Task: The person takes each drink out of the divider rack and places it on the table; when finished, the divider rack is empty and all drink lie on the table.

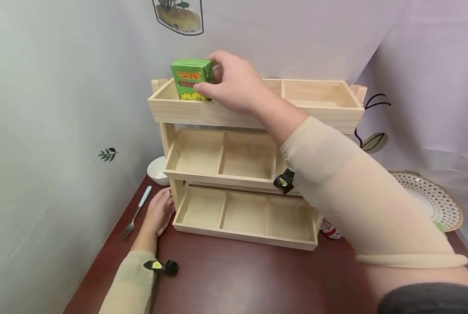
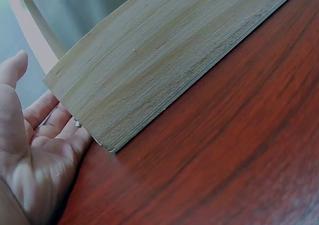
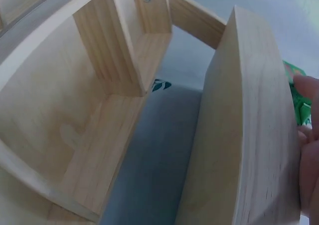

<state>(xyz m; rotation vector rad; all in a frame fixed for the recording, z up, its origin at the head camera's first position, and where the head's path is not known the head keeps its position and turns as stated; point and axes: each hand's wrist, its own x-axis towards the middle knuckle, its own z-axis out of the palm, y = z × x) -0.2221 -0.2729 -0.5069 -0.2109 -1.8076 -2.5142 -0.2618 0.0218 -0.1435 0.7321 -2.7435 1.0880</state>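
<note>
My right hand [image 1: 234,80] grips a green drink carton [image 1: 188,78] with yellow flowers by its right side. The carton stands upright in the left compartment of the top tray of a wooden three-tier rack [image 1: 253,114]; its base is hidden behind the tray's front board. In the right wrist view, a strip of the carton [image 3: 301,103] shows beyond the board, beside the fingers. My left hand [image 1: 160,211] rests on the table by the rack's lower left side. The left wrist view shows that hand [image 2: 40,155] with fingers extended beside the bottom tray's wooden front [image 2: 164,60].
A fork [image 1: 137,211] and a white bowl [image 1: 158,171] are left of the rack on the dark red table [image 1: 238,279]. To the right are a dotted plate [image 1: 434,200] and a red-and-white object [image 1: 330,230], partly hidden. Fabric walls [image 1: 81,87] stand close behind and left.
</note>
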